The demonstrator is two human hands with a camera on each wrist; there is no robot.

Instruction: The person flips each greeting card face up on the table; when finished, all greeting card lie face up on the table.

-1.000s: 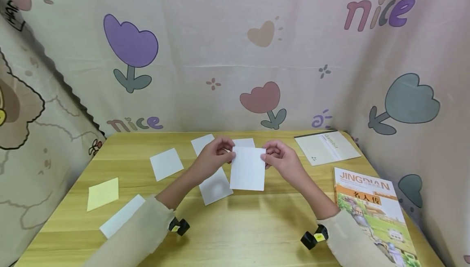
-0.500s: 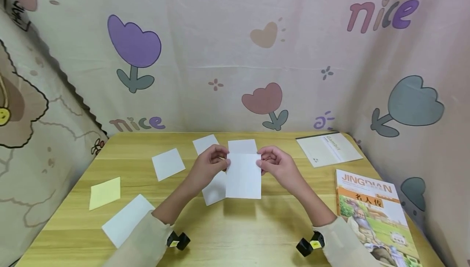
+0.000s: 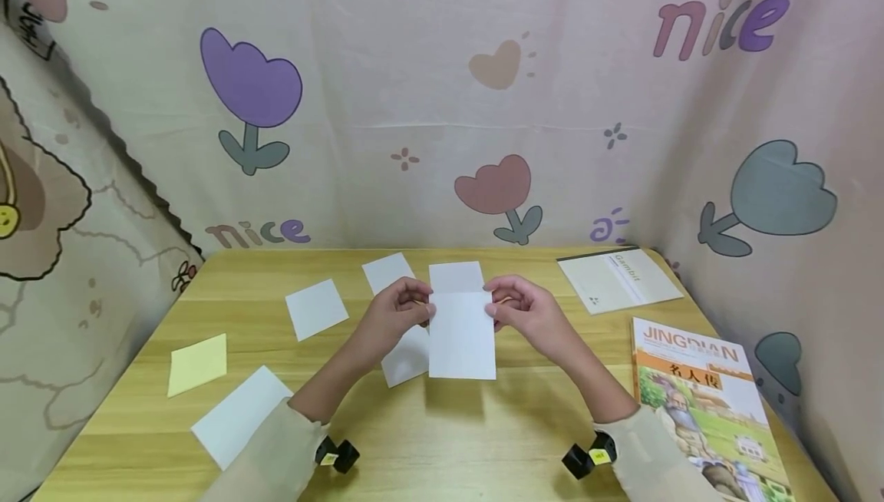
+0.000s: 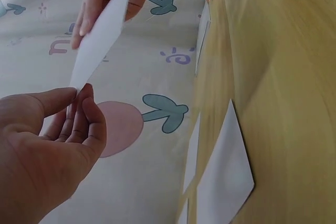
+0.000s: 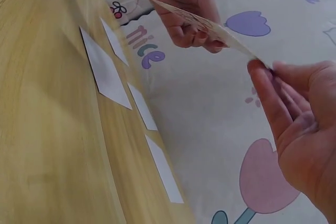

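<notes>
Left hand (image 3: 392,314) and right hand (image 3: 526,310) each pinch a top corner of a white paper sheet (image 3: 461,335), hanging it taut above the desk (image 3: 442,440) centre.

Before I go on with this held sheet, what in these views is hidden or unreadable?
- Head view: the long white slip on the table is partly covered by the left hand and the held sheet.
- Head view: the colourful book is cut off by the bottom edge.
- Head view: small print on the pale booklet is too small to read.
- Right wrist view: the right hand runs off the frame edge.
</notes>
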